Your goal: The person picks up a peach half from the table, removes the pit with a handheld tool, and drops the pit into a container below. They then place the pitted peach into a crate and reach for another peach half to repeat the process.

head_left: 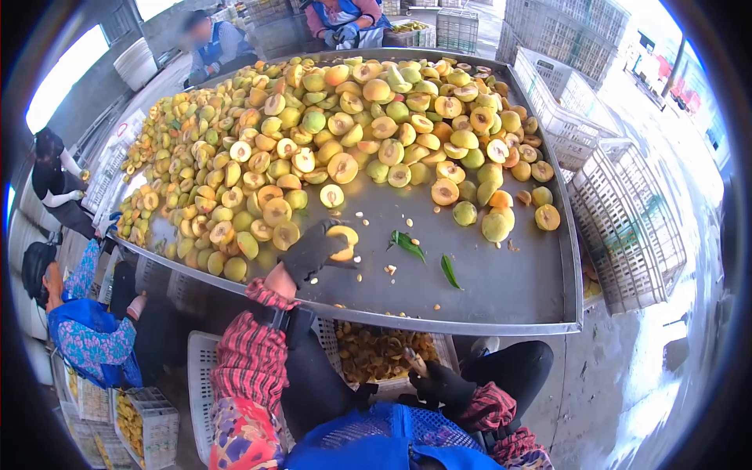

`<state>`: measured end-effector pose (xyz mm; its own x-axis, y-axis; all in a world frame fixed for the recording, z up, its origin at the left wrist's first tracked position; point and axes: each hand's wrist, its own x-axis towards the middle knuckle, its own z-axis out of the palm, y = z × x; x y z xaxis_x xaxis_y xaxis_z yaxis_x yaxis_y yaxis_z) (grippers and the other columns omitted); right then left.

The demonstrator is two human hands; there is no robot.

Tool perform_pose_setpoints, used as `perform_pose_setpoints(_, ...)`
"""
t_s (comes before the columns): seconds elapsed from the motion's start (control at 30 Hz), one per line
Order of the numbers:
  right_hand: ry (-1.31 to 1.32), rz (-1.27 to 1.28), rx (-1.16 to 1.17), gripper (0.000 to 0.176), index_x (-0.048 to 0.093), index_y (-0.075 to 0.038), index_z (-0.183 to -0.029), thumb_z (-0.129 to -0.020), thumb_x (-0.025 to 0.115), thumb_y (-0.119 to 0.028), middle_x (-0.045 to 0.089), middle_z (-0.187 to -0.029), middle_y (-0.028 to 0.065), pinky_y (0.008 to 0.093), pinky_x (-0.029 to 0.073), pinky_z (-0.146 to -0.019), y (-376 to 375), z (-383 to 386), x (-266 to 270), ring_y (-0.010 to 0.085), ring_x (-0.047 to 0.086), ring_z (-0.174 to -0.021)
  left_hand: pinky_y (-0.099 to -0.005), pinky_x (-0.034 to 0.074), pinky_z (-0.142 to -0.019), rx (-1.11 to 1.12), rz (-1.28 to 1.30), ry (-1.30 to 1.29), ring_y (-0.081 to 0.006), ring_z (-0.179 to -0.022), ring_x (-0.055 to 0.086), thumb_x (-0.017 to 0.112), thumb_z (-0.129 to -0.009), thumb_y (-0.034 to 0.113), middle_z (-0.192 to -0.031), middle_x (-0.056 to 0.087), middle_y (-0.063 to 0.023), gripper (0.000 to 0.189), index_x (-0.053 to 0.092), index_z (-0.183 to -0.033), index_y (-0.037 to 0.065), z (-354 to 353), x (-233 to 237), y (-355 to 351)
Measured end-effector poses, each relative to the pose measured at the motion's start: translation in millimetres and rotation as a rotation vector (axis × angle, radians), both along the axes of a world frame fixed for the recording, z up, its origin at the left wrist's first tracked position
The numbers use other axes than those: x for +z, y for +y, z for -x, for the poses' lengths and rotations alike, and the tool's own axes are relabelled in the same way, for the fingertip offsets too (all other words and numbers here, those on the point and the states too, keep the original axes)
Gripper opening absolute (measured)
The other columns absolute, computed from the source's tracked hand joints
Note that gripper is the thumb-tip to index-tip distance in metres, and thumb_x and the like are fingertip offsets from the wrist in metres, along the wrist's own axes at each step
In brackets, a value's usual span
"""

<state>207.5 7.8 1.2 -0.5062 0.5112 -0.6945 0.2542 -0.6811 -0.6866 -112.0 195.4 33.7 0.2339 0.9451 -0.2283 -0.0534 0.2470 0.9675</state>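
My left hand [308, 255], in a dark glove, reaches over the near edge of the metal table. Its fingers are closed around a yellow peach half [342, 243]. Low in front of my lap, my right hand [443, 387] is also dark-gloved and wrapped round a short, brownish stick-like tool [415, 362]; I cannot tell its exact kind. Beyond my left hand lies a large heap of halved yellow-green peaches [313, 123], many with the cut side up. Below the table edge, a crate [446, 351] holds brownish fruit pieces [376, 350].
Pale pits and two green leaves [407, 244] lie on the metal table [501, 286], which has a raised rim. White plastic crates [627, 227] stand along the right. One person [94, 329] sits at the left; others are at the far side and far left.
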Motion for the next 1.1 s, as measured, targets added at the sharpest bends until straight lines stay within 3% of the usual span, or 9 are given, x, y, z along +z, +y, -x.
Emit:
perform_pose_setpoints(0.17, 0.160, -0.183, 0.021, 0.035, 0.044, -0.004, -0.111, -0.086, 0.058, -0.024, 0.053, -0.079, 0.0034, 0.0252, 0.045, -0.045, 21, -14, 56, 0.0105, 0.051, -0.051, -0.0355, 0.054, -0.072, -0.232, 0.282, -0.033, -0.0272, -0.089, 0.062, 0.056, -0.078, 0.018, -0.106, 0.059, -0.0221, 0.043, 0.052, -0.114, -0.006, -34, 56, -65)
perform_pose_setpoints(0.27, 0.248, -0.357, -0.089, 0.038, 0.041, -0.003, -0.116, -0.086, 0.058, -0.021, 0.054, -0.080, 0.0043, 0.0257, 0.045, -0.045, 27, -6, 70, 0.0114, 0.052, -0.052, -0.0351, 0.052, -0.078, -0.283, 0.343, -0.410, -0.0269, -0.091, 0.061, 0.056, -0.080, 0.021, -0.106, 0.059, -0.0212, 0.043, 0.052, -0.111, -0.008, -43, -1, -84)
perform_pose_setpoints(0.4, 0.243, -0.442, -0.273, 0.041, 0.039, -0.004, -0.121, -0.087, 0.058, -0.017, 0.056, -0.082, 0.0061, 0.0255, 0.047, -0.046, 41, 14, 57, 0.0140, 0.055, -0.054, -0.0315, 0.046, -0.087, -0.256, 0.087, -0.233, -0.0234, -0.097, 0.058, 0.052, -0.082, 0.017, -0.106, 0.059, -0.0181, 0.038, 0.052, -0.110, -0.009, -66, -62, -110)
perform_pose_setpoints(0.53, 0.182, -0.446, -0.269, 0.037, 0.042, -0.004, -0.116, -0.087, 0.058, -0.020, 0.055, -0.085, 0.0076, 0.0259, 0.047, -0.045, 39, 30, 26, 0.0145, 0.055, -0.054, -0.0312, 0.040, -0.094, -0.327, -0.495, 0.172, -0.0190, -0.107, 0.051, 0.049, -0.087, 0.016, -0.117, 0.054, -0.0117, 0.037, 0.049, -0.119, -0.003, -98, 0, -137)
perform_pose_setpoints(0.57, 0.205, -0.508, -0.354, 0.031, 0.052, 0.001, -0.103, -0.086, 0.059, -0.022, 0.060, -0.075, 0.0075, 0.0267, 0.047, -0.047, 36, 35, 24, 0.0132, 0.060, -0.057, -0.0306, 0.040, -0.093, -0.357, -0.526, 0.284, -0.0172, -0.110, 0.049, 0.045, -0.090, 0.021, -0.121, 0.051, -0.0089, 0.040, 0.046, -0.123, -0.001, -101, 0, -132)
perform_pose_setpoints(0.7, 0.318, -0.321, -0.509, 0.030, 0.045, -0.005, -0.115, -0.089, 0.054, -0.017, 0.058, -0.076, 0.0031, 0.0239, 0.046, -0.044, 33, 37, 38, 0.0107, 0.056, -0.053, -0.0287, 0.043, -0.089, 0.010, 0.035, -0.330, -0.0168, -0.103, 0.053, 0.043, -0.093, 0.026, -0.115, 0.054, -0.0088, 0.037, 0.051, -0.119, 0.001, -132, 28, -148)
perform_pose_setpoints(0.8, 0.374, -0.379, -0.534, 0.033, 0.047, -0.002, -0.115, -0.089, 0.054, -0.019, 0.058, -0.091, 0.0055, 0.0239, 0.047, -0.052, 20, 51, 48, 0.0092, 0.056, -0.066, -0.0302, 0.045, -0.088, 0.203, 0.256, -0.496, -0.0192, -0.104, 0.054, 0.041, -0.093, 0.033, -0.115, 0.055, -0.0117, 0.046, 0.048, -0.121, -0.003, -135, -25, -143)
perform_pose_setpoints(1.0, 0.217, -0.461, -0.241, 0.032, 0.047, -0.003, -0.116, -0.088, 0.054, -0.018, 0.058, -0.092, 0.0059, 0.0323, 0.047, -0.066, 12, 22, 61, 0.0167, 0.057, -0.073, -0.0370, 0.044, -0.093, 0.205, 0.384, -1.137, -0.0268, -0.107, 0.053, 0.031, -0.093, 0.040, -0.116, 0.054, -0.0188, 0.057, 0.048, -0.118, -0.008, -129, 4, -155)
perform_pose_setpoints(1.1, -0.075, -0.711, -0.016, 0.029, 0.050, -0.002, -0.110, -0.087, 0.054, -0.019, 0.060, -0.088, 0.0137, 0.0379, 0.046, -0.066, 6, 19, 73, 0.0273, 0.060, -0.076, -0.0394, 0.042, -0.095, 0.231, 0.270, -1.006, -0.0289, -0.108, 0.052, 0.029, -0.093, 0.040, -0.117, 0.053, -0.0203, 0.057, 0.048, -0.118, -0.008, -131, 8, -154)
